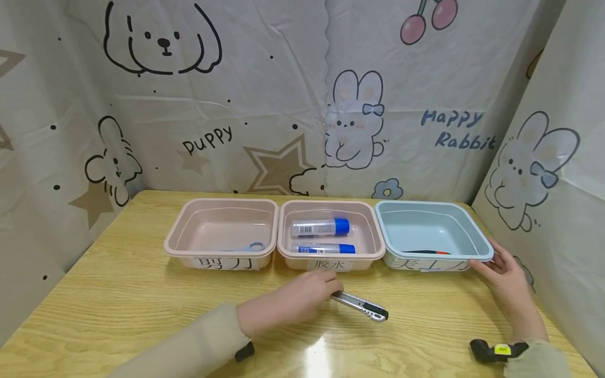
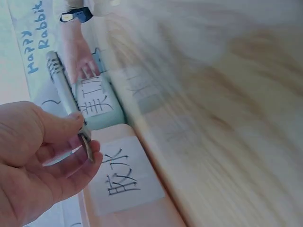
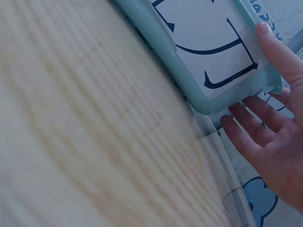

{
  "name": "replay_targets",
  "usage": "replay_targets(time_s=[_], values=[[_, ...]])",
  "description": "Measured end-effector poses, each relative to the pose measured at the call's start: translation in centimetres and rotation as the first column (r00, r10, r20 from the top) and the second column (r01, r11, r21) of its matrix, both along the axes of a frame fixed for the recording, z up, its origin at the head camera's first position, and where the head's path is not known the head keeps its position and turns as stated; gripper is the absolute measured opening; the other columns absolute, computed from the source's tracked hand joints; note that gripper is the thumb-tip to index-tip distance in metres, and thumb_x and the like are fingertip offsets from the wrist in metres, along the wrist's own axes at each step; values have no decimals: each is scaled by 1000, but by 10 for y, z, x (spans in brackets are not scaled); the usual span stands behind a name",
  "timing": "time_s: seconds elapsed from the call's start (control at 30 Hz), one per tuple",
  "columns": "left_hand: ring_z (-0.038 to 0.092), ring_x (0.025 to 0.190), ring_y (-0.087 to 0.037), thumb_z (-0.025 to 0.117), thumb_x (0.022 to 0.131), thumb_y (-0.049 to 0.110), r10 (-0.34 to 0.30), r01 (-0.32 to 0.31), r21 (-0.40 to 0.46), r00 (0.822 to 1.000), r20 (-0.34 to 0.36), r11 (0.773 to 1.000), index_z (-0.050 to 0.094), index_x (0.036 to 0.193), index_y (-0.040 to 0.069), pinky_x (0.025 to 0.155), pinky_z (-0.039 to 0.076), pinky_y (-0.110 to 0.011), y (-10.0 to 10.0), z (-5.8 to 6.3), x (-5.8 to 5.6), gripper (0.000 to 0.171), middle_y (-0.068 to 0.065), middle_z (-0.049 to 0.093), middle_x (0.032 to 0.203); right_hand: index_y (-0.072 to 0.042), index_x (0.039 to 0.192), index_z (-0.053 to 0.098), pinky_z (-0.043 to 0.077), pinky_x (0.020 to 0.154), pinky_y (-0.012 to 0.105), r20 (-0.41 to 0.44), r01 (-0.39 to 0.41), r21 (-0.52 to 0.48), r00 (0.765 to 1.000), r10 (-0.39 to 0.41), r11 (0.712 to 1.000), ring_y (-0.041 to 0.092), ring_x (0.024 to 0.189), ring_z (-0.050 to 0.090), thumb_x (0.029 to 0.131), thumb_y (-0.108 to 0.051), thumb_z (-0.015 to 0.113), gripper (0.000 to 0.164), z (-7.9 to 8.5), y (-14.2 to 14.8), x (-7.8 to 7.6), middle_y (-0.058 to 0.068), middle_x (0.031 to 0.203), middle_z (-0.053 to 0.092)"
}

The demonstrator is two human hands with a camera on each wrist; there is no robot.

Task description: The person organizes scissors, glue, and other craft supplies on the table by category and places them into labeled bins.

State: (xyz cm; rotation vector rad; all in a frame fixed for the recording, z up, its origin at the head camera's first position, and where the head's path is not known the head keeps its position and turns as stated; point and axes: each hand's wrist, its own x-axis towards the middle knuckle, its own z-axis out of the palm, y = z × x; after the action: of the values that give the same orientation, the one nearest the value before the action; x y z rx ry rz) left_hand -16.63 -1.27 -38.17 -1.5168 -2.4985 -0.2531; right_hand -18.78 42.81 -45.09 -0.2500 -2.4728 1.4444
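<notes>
Between thumb and fingers, my left hand (image 1: 302,296) pinches a silver utility knife (image 1: 361,306) by one end, in front of the middle box. The left wrist view shows the knife (image 2: 66,90) slanting up from the fingertips. My right hand (image 1: 510,278) holds the front right corner of a light blue plastic box (image 1: 392,257). In the right wrist view its thumb lies on the rim and the fingers reach along the side of the blue box (image 3: 222,101). Inside that box, a black and orange item (image 1: 427,252) shows just above the front rim.
Left of the blue box stand two pink boxes in a row: the middle one (image 1: 373,249) with two blue-capped glue tubes (image 1: 314,227), the left one (image 1: 175,244) with light blue scissors (image 1: 255,247). Each box has a paper label. A printed curtain (image 1: 283,105) hangs behind the wooden table (image 1: 156,294).
</notes>
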Motion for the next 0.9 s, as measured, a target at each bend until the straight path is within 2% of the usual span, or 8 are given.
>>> replay_targets(time_s=[0.17,0.37,0.57,0.67,0.77,0.9], values=[[52,80,-8,60,77,8,61,-63,77,998,34,995,58,98,13,73,43,-14,16,11,-7,22,4,54,89,-33,134,18,38,69,2,2,7,15,1000,-7,1000,-8,93,39,77,-29,61,71,0,0,-1,2,137,26],[50,83,-5,57,81,12,135,-150,110,982,133,983,55,106,13,73,42,-12,40,23,-18,26,4,53,93,-34,134,18,38,68,2,14,17,27,1000,-18,999,-9,92,39,77,-30,61,71,1,0,0,2,137,27],[48,83,-3,58,80,14,137,-176,184,969,207,967,56,103,13,73,41,-11,66,30,-31,23,5,53,93,-34,134,19,38,68,2,14,11,17,1000,-12,1000,-8,92,39,77,-30,61,71,2,0,0,2,137,28],[48,82,-2,57,81,14,133,-193,219,957,259,957,55,104,14,72,40,-11,81,33,-38,23,7,54,94,-34,134,18,38,68,2,20,18,35,1000,-18,999,-8,91,39,77,-31,60,71,2,1,0,4,137,28],[48,83,0,55,82,15,139,-209,234,949,282,950,55,106,16,70,40,-10,96,35,-44,23,8,54,94,-34,134,18,38,68,2,29,21,62,999,-23,998,-10,90,39,76,-34,60,71,2,2,0,5,137,27],[48,85,0,54,84,15,151,-221,227,945,290,948,54,109,17,71,39,-8,113,37,-51,25,8,52,98,-34,134,18,38,68,2,22,14,50,1000,-15,999,-9,91,39,77,-32,60,71,2,1,0,3,137,28]])
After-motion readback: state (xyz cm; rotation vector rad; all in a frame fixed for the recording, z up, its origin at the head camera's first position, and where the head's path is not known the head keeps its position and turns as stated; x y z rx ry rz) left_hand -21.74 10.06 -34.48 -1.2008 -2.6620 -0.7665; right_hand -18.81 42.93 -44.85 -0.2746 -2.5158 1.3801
